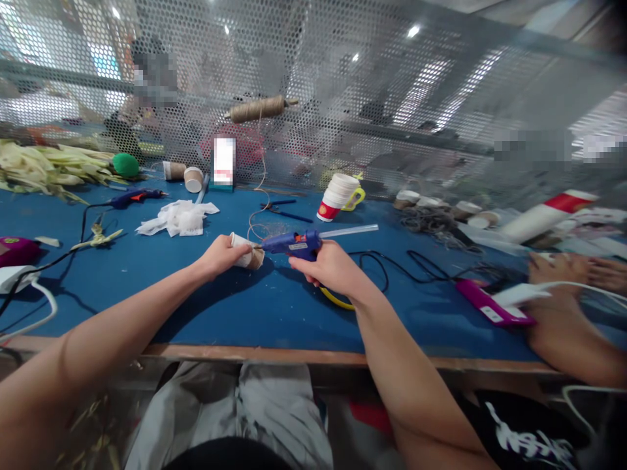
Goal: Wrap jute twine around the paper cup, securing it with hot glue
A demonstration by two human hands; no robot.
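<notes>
My left hand point(219, 255) is closed around a small paper cup point(253, 259), tilted on its side just above the blue table, with brown twine on part of it. In my right hand point(333, 264) is a blue glue gun point(294, 243), gripped by its handle. A clear glue stick point(350, 230) pokes out of the gun's back end. The nozzle points left and meets the cup's side; whether it touches cannot be made out. A thin strand of twine point(249, 225) runs up from near the cup to a twine spool point(258, 109) on the mesh panel.
Stacked paper cups point(337, 196), dark scissors point(289, 212) and white cloth point(177, 219) lie behind my hands. A second glue gun point(137, 198) rests at left. Black cables and a purple power strip point(494, 305) are at right, by another person's arm point(573, 320).
</notes>
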